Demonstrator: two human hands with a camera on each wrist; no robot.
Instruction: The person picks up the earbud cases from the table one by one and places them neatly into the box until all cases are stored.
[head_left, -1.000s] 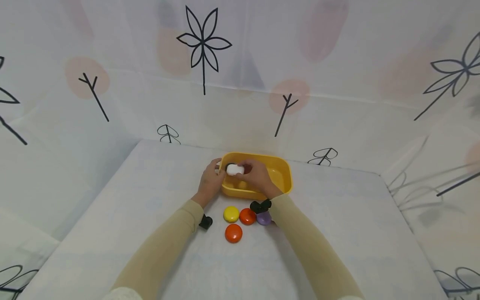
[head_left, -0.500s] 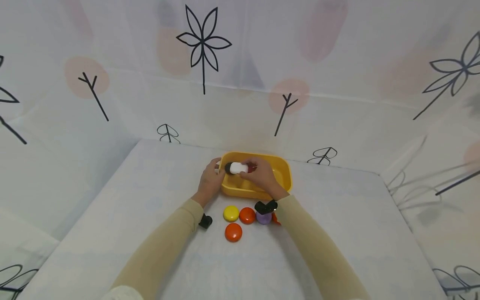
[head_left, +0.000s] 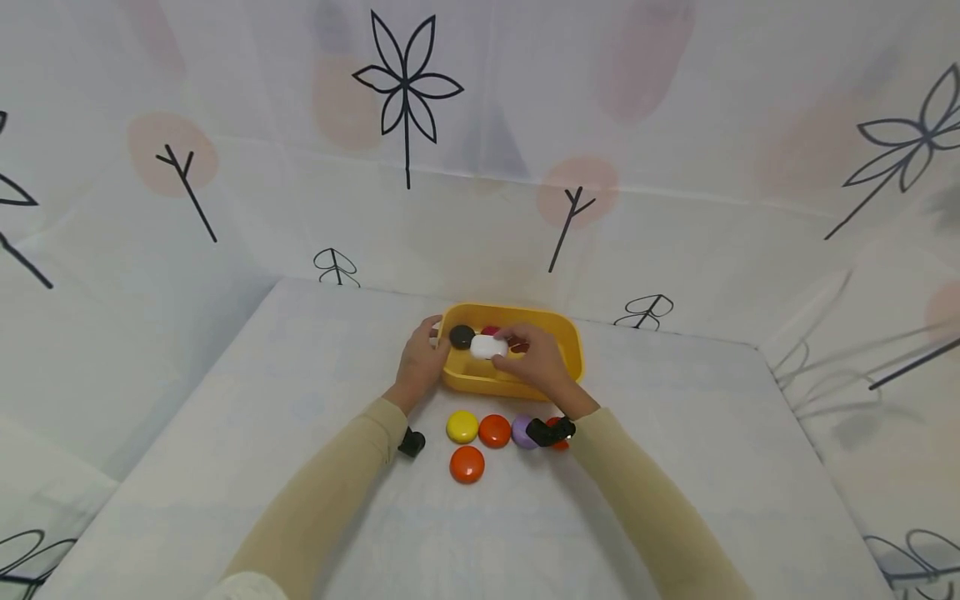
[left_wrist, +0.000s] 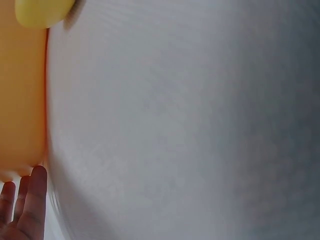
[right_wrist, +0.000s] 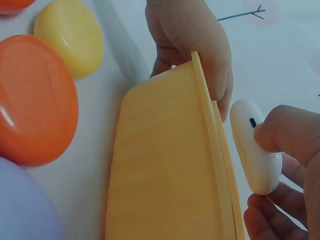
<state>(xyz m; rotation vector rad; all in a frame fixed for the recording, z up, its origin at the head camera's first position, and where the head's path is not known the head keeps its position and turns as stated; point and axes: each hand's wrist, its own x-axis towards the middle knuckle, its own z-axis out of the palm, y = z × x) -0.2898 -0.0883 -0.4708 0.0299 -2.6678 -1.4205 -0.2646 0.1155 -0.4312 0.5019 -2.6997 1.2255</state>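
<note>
Two beige sleeves [head_left: 318, 496] reach forward over the pale cloth [head_left: 360, 542]. Farthest left, the left hand [head_left: 422, 362] grips the end of the yellow tray [head_left: 476, 386], its thumb over the rim and its fingers outside; the left wrist view shows those fingers nearly straight against the wall. Just inside that end lies a dark rounded piece [head_left: 462, 337]. In front of the tray, on the cloth, sit a yellow disc [head_left: 462, 427] and, nearer the person, an orange disc [head_left: 467, 465]. Next comes the white case [head_left: 489, 347], held above the tray beside the dark piece. A red piece [head_left: 491, 331] peeks out behind it; deep red also shows under the fingers, and whether that is the same piece cannot be told. Below, a red-orange disc [head_left: 495, 432] touches or nearly touches the yellow one. The right hand [head_left: 546, 367] pinches the case between thumb and fingers, little spread. Beneath its wrist, a black wrist camera [head_left: 551, 432] partly covers a purple disc [head_left: 520, 430] and a red item [head_left: 559, 446].
</note>
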